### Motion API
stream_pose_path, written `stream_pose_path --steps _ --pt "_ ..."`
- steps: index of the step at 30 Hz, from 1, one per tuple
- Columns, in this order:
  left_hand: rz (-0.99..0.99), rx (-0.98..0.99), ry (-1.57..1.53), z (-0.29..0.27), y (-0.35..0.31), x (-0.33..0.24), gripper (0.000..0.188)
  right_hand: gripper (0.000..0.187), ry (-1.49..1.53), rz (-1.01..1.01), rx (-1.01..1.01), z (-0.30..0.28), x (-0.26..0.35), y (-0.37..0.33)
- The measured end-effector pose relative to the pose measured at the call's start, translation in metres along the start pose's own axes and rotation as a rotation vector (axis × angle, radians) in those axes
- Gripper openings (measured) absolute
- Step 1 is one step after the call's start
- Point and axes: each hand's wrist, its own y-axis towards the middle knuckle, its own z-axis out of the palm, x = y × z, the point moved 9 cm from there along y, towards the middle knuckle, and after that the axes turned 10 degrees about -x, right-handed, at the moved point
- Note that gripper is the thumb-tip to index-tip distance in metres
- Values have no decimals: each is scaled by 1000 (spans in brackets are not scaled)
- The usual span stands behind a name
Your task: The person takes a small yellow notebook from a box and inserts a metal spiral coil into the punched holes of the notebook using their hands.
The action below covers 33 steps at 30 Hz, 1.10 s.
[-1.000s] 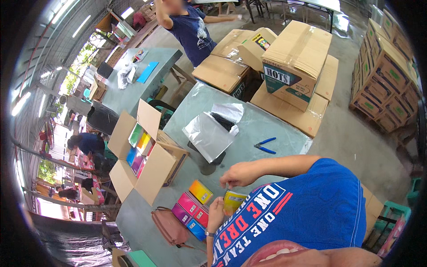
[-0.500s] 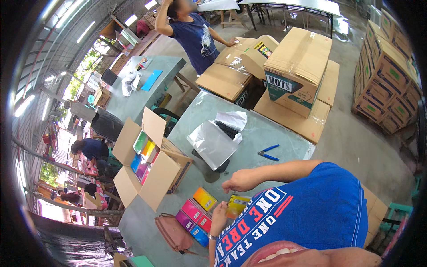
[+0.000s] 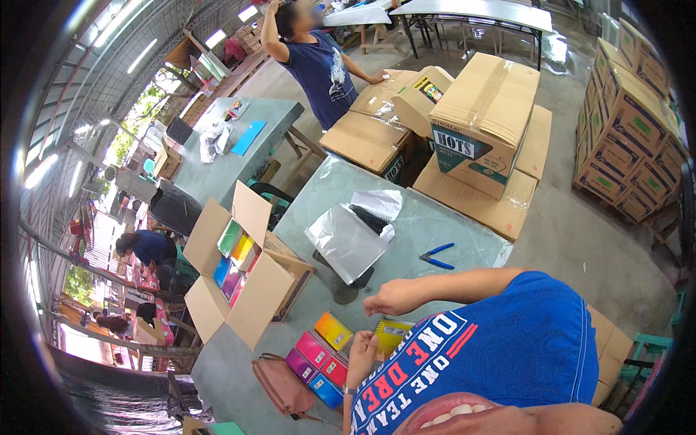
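Note:
A small yellow spiral notebook point(image 3: 392, 335) is held close to my shirt, partly hidden by it. My left hand point(image 3: 362, 349), with a watch at the wrist, is closed at the notebook's coil edge. Just above the coil, my right hand point(image 3: 394, 297) is curled with fingertips together; anything between them is too small to make out. Beside my left hand lie small notebooks in several colours: a yellow one point(image 3: 333, 331), pink ones point(image 3: 312, 349) and a blue one point(image 3: 326, 390). A brownish-pink bag point(image 3: 284, 386) rests against them.
Blue-handled pliers point(image 3: 438, 256) and a silvery plastic sheet point(image 3: 346, 243) lie on the table point(image 3: 424, 210). An open carton point(image 3: 262, 290) of colourful notebooks stands at the left. Closed cartons point(image 3: 486, 94) are stacked at the far edge, where another person point(image 3: 319, 69) stands.
My right hand has lifted slightly off the coil, and more of the yellow notebook shows below it. My left hand stays at its edge. The view has shifted a little.

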Motion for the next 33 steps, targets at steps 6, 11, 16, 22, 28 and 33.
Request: stream_pose_path --steps 6,11,16,22,28,33 --pt "-66 36 -263 -7 6 34 25 23 104 -221 -100 -12 18 -9" --pt "-65 76 -82 2 -6 -11 23 23 86 -65 30 1 2 -3" --pt "41 7 -137 -5 8 15 25 27 44 111 100 -3 -5 -3" --pt "-59 14 -117 -14 17 40 21 18 377 -56 -95 -35 -13 -2" --pt "28 36 -69 -1 16 19 31 17 39 159 -178 -38 -30 -4" --pt "-170 43 -175 -1 12 28 21 22 120 41 -192 -46 -27 -13"
